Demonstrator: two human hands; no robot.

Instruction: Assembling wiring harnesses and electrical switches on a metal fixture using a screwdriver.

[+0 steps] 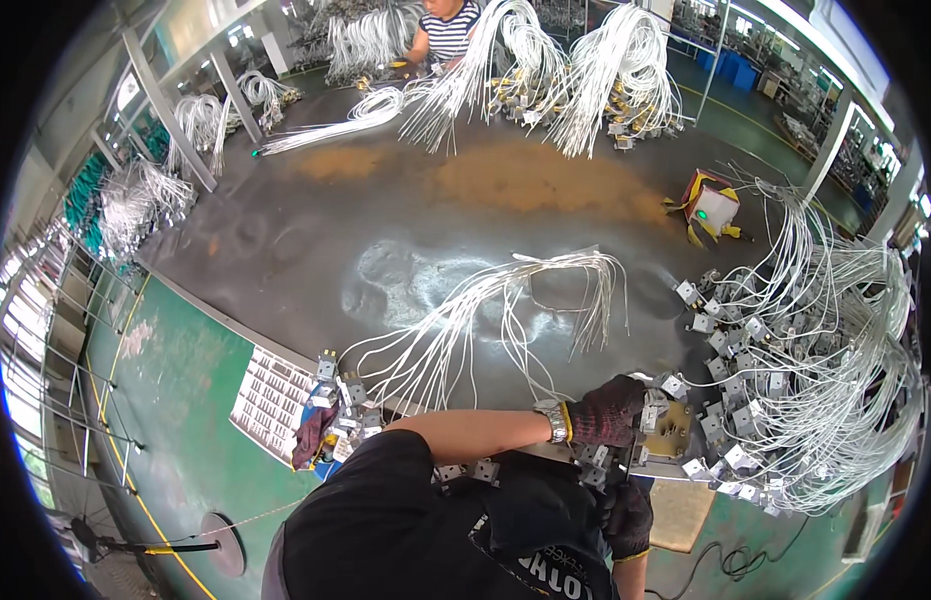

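Note:
My left hand (603, 412), in a dark knitted glove below a metal watch (556, 421), reaches across to the right. Its fingers are closed at a small silvery metal box (654, 410) beside a brass-coloured plate (671, 432) on the table's near edge. Lower down is my right hand (626, 512), also in a dark glove, partly covered by my clothing; its fingers do not show clearly. Just above it sit small metal box parts (594, 466). White cables (456, 335) with metal ends lie across the table in front of me.
A big heap of white cables with metal boxes (786, 400) fills the right side. A red and white box with yellow tape (711, 207) stands at the far right. Cable bundles (626, 75) line the far edge, near another person (448, 30). A white sheet (273, 402) hangs at left.

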